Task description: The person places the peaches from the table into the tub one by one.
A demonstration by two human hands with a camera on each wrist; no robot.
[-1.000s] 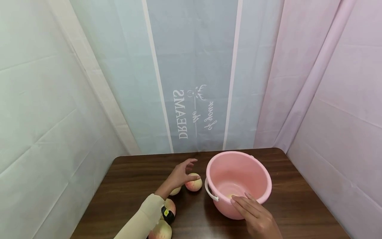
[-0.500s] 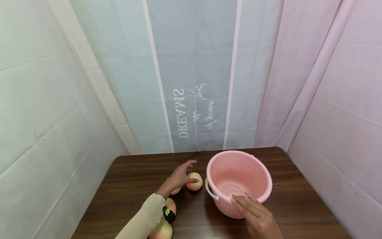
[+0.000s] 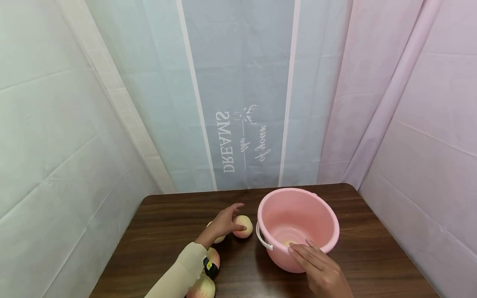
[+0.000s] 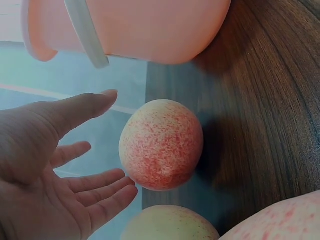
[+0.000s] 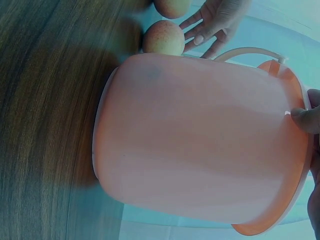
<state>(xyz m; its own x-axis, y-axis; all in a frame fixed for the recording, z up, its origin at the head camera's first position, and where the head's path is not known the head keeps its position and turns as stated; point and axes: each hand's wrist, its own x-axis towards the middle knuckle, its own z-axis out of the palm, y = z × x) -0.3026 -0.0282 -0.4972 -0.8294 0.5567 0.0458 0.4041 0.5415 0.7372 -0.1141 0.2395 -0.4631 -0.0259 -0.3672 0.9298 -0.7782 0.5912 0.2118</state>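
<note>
A peach (image 3: pixel 244 227) with red speckles rests on the table, left of the pink bucket (image 3: pixel 273 258). My left hand (image 3: pixel 223 222) is just beside and over this peach. In the left wrist view its thumb and fingers spread apart, with the fingertips right at the side of the peach (image 4: pixel 161 145). My right hand (image 3: pixel 322 269) grips the near rim of the bucket. Its thumb (image 5: pixel 305 120) lies on the outer wall and its fingers reach over the rim. Something pale yellow (image 3: pixel 288 243) shows at the bottom of the bucket, partly hidden by those fingers.
Several more peaches lie along my left forearm, one (image 3: pixel 220 239) behind the wrist and another (image 3: pixel 202 286) near the front. A white handle (image 3: pixel 263 239) hangs at the bucket's left side. Behind the dark wooden table (image 3: pixel 167 215) stands a curtain (image 3: pixel 246 82) with lettering.
My left hand has dipped slightly, its fingers lower over the peach. The right hand and the bucket stay in place.
</note>
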